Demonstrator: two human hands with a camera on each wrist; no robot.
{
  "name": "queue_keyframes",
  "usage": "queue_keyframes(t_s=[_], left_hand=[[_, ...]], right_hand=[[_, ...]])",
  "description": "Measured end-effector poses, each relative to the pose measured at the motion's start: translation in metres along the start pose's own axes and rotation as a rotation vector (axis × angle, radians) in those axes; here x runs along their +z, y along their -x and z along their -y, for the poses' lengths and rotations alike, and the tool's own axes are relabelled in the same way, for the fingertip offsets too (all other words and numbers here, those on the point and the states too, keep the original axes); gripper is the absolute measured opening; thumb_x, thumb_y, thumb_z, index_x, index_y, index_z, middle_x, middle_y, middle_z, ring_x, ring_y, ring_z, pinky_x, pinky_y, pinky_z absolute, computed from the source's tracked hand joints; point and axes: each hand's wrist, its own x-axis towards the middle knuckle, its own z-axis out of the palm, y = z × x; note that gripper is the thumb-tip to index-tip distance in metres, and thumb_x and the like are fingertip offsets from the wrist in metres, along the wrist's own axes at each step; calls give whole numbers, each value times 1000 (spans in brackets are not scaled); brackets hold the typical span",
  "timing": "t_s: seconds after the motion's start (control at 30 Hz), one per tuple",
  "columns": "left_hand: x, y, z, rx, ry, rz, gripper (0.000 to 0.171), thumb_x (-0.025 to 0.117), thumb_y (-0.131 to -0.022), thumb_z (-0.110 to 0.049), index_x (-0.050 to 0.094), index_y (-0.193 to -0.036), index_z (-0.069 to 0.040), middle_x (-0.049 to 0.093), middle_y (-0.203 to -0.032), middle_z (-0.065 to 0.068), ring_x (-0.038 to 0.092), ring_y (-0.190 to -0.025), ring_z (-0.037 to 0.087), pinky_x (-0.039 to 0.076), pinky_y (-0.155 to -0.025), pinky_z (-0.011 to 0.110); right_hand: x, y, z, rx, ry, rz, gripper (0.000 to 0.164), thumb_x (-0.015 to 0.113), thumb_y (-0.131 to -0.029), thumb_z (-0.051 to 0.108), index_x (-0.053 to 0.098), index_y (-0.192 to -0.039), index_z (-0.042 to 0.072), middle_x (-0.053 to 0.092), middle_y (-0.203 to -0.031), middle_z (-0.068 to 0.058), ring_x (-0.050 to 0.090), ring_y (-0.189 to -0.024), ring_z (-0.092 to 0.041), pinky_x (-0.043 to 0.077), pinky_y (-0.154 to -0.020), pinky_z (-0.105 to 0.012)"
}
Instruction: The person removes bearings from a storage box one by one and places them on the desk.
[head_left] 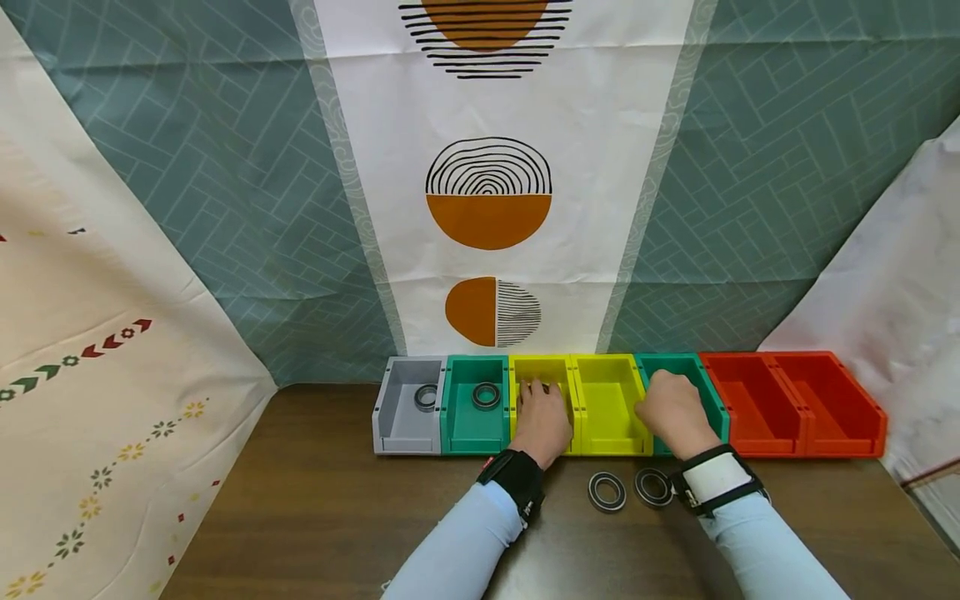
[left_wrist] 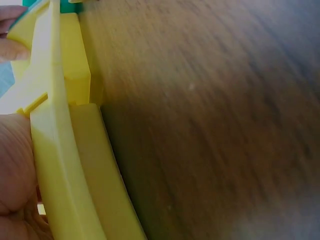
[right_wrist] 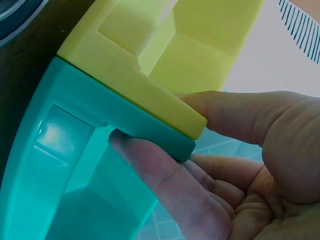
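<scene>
My left hand (head_left: 542, 421) reaches down into the left yellow bin (head_left: 534, 367). A small dark edge shows by its fingertips; the hand hides most of it, so I cannot tell whether the fingers grip it. In the left wrist view, the palm (left_wrist: 15, 165) lies along a yellow bin wall (left_wrist: 62, 140). My right hand (head_left: 675, 408) pinches the adjoining walls of the right yellow bin (head_left: 603, 392) and the green bin (head_left: 701, 375) beside it. Its thumb (right_wrist: 235, 112) is on the yellow side, and a finger (right_wrist: 165, 175) reaches inside the green wall (right_wrist: 125, 120).
Two ring bearings (head_left: 607, 492) (head_left: 654, 487) lie on the brown table (head_left: 315, 500) between my forearms. A grey bin (head_left: 405, 442) and another green bin (head_left: 476, 442) each hold one bearing (head_left: 425, 397) (head_left: 486, 396). Two red bins (head_left: 757, 400) (head_left: 832, 400) end the row at right.
</scene>
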Motion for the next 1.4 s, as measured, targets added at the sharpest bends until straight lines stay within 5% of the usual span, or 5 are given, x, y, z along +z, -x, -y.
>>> queue_keyframes(t_s=[0.27, 0.6, 0.97, 1.23, 1.4], left_hand=[[-6, 2, -1, 61, -105, 12, 33, 56, -92, -32, 59, -116, -10, 48, -105, 12, 41, -95, 28, 38, -86, 35], [-14, 3, -4, 124, -192, 10, 16, 61, -89, -25, 63, -100, -14, 57, -83, 2, 46, -82, 21, 34, -88, 41], [-13, 15, -3, 120, -241, -49, 35, 62, -88, -35, 51, -109, -8, 48, -90, 12, 42, -84, 27, 40, -78, 35], [-20, 28, 1, 109, -110, -78, 65, 63, -86, -34, 33, -136, -5, 41, -107, 17, 37, -92, 25, 42, -78, 26], [-31, 41, 3, 94, 85, -146, 47, 39, -99, -37, 33, -136, -9, 37, -107, 12, 34, -93, 22, 39, -71, 22]], right_hand=[[2, -2, -1, -10, 17, -9, 22, 62, -81, 15, 49, -78, -2, 43, -62, -10, 48, -54, -23, 41, -45, -28], [-2, -2, 0, -11, 14, 1, 22, 62, -82, 16, 49, -78, -2, 44, -62, -10, 48, -54, -22, 41, -46, -28], [-2, -1, -1, -6, 16, 4, 24, 62, -83, 18, 49, -78, -2, 43, -62, -10, 48, -53, -22, 41, -46, -28], [-1, 0, -1, -25, 9, -7, 23, 61, -83, 17, 49, -76, -1, 42, -61, -9, 47, -52, -22, 40, -46, -28], [-1, 0, -1, -21, 8, -6, 23, 62, -83, 17, 49, -75, -1, 42, -60, -9, 47, -51, -21, 41, -45, -28]])
